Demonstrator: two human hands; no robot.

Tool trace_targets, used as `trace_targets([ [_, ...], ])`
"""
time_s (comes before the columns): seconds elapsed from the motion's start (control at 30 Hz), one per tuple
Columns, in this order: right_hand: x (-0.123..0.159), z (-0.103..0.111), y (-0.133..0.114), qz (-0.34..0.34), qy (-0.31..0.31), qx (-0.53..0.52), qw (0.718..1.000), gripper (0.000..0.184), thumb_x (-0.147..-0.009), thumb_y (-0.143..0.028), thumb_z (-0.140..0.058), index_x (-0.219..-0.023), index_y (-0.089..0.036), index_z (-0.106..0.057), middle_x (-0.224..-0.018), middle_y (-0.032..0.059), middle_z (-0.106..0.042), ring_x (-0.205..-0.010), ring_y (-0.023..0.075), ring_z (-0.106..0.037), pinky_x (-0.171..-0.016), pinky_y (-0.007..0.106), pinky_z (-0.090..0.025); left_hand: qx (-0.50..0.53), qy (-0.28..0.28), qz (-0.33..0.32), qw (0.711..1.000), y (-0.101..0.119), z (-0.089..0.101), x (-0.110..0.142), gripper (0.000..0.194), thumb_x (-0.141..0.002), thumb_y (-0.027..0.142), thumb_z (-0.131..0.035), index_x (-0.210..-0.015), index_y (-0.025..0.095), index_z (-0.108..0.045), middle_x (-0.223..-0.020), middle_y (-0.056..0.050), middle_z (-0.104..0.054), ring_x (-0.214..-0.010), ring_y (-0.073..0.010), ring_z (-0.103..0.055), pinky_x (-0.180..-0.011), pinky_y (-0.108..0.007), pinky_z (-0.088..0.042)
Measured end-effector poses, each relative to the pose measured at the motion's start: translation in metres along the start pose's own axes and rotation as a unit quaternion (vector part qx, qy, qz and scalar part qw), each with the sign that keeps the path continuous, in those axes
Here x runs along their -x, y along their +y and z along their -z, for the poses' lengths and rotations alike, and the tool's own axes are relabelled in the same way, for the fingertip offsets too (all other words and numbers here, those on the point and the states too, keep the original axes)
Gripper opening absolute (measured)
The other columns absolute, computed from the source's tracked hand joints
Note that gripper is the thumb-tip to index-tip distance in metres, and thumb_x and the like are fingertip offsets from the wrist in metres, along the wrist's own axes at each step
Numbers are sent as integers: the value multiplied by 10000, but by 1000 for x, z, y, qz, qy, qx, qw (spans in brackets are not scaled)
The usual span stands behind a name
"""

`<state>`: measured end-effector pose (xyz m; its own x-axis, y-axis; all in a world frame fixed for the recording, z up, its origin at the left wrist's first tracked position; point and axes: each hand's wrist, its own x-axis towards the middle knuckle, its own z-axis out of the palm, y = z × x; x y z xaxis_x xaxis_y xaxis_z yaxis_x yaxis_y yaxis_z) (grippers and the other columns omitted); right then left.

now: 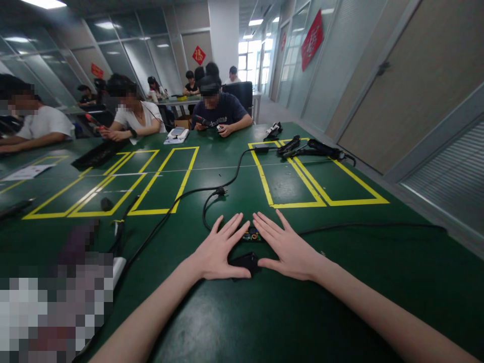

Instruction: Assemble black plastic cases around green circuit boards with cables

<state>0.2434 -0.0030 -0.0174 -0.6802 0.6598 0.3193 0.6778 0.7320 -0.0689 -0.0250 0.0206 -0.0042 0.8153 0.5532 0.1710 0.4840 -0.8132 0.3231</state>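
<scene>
My left hand [223, 249] lies palm down with its fingers spread, at the left of a small circuit board [252, 234]. Mirroring it, my right hand [285, 247] is spread out at the board's right. The fingertips of both hands come close together over the board and hide its ends. Between my thumbs sits a black plastic piece [246, 261], partly covered by the left thumb. Black cables run out from behind the hands, one on each side; where they end is hidden. Neither hand grips anything.
A power plug [220, 191] on a black cord lies beyond my hands on the green table [242, 322]. Yellow tape rectangles [298, 205] mark the tabletop. Bundled black cables [321, 148] rest at the far right. A black tray [99, 154] is at left. Several people sit around.
</scene>
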Motion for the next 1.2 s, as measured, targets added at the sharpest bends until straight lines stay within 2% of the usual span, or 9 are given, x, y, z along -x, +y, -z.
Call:
trace_targets([
  [0.17,0,11,-3,89,82,-66,990,937,-897,-603,-672,-1610,-90,-344,-1579,280,-473,-1491,362,-439,-1245,625,-278,-18,14,-34,999,4,7,2,1463,-556,855,-822,-1688,237,-132,-1735,-247,-36,-1597,-496,-99,-1231,-765,-34],
  [0.33,2,16,-7,120,77,-122,982,551,-826,-480,-829,-1268,-174,-706,-1577,252,-472,-1477,360,-448,-1130,529,-471,-15,35,-43,998,10,7,8,1409,-555,842,-834,-1657,176,-263,-1717,-281,-145,-1578,-503,-192,-1244,-733,-151],
  [0.5,-4,14,-10,107,89,-127,982,112,-924,-170,-688,-1013,-199,-749,-1497,167,-593,-1424,308,-520,-1173,544,-439,23,122,-61,990,9,1,7,372,-941,533,-716,-1067,185,-751,-1244,-163,-737,-1213,-311,-674,-1099,-494,-487],
  [0.63,-6,11,-7,69,129,-183,972,165,-947,-202,-654,-1109,-198,-682,-1223,147,-742,-1163,272,-690,-1025,488,-548,184,196,97,958,19,-4,-1,455,-986,555,-628,-772,159,-697,-732,-37,-688,-654,-150,-619,-631,-252,-496],
  [0.77,-7,9,-9,18,158,-207,965,122,-941,-199,-659,-1063,-203,-646,-992,97,-765,-932,244,-722,-852,418,-575,374,177,308,856,31,-8,-12,574,-903,700,-580,-707,166,-651,-510,56,-490,-420,-90,-430,-430,-198,-340],
  [0.87,-9,9,-12,0,193,-178,965,154,-931,-245,-689,-1068,-202,-636,-983,96,-754,-932,256,-712,-837,424,-572,422,160,343,824,32,-8,-16,618,-793,762,-644,-687,154,-674,-490,54,-484,-394,-78,-402,-392,-189,-285],
  [1.03,-9,7,-12,55,199,-141,968,431,-979,-307,-647,-1387,-203,-558,-1255,147,-730,-1121,271,-705,-956,464,-570,424,161,335,826,30,-9,-15,568,-814,688,-685,-753,129,-766,-526,19,-580,-391,-75,-424,-376,-188,-314],
  [1.13,-8,5,-9,57,214,-130,966,385,-978,-321,-660,-1342,-215,-599,-1189,130,-751,-1098,279,-713,-971,490,-568,358,244,263,862,28,-9,-11,438,-877,567,-712,-975,153,-816,-770,-61,-762,-576,-147,-641,-497,-227,-504],
  [1.2,-7,4,-4,-5,226,-120,967,368,-955,-325,-682,-1302,-213,-629,-1205,150,-741,-1116,308,-702,-960,516,-569,267,293,162,903,23,-9,-9,405,-858,455,-795,-1164,189,-787,-1166,-123,-784,-990,-248,-740,-828,-348,-622],
])
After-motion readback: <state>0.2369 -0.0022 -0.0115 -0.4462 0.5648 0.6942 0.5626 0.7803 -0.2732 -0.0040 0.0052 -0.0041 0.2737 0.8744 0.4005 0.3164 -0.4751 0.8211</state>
